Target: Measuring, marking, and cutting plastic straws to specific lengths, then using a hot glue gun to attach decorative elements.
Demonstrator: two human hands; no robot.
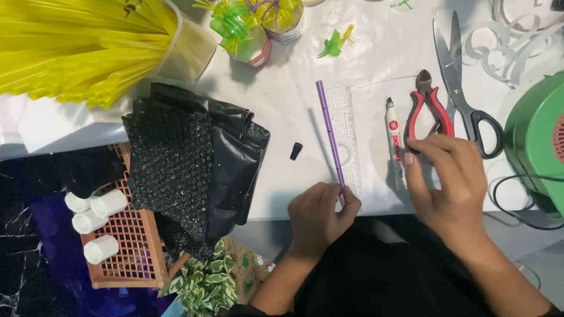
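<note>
A clear plastic tub (188, 50) at the top left is seen lying tipped, and a thick bundle of yellow straws (70, 50) is spread out of it across the corner. Beside it, two small clear cups (258, 26) are filled with green and yellow straw pieces. At the lower left, an orange-brown basket (132, 246) is found, with white tubes (97, 220) lying on it and a heap of black bubble wrap (182, 164) draped over its upper edge.

A thin purple straw (330, 135) is laid straight on the white table (282, 105), running up and away from the person, its length touching the left edge of a clear ruler (346, 141). Its colour is even, and its lower end is hidden in the fingers.

The lower end of the straw is pinched by the left hand (320, 217), whose fingers are curled tight into a near fist at the table's front edge. The right hand (449, 182) is held flat and loosely spread, palm down, fingers pointing up and left; nothing is gripped in it. Its fingertips are placed over the handles of red pliers (429, 103), and a white marker (395, 141) is lying just beside its index finger. Large scissors (461, 88) are set next to the pliers. A small black cap (296, 151) is left well apart from the straw.
</note>
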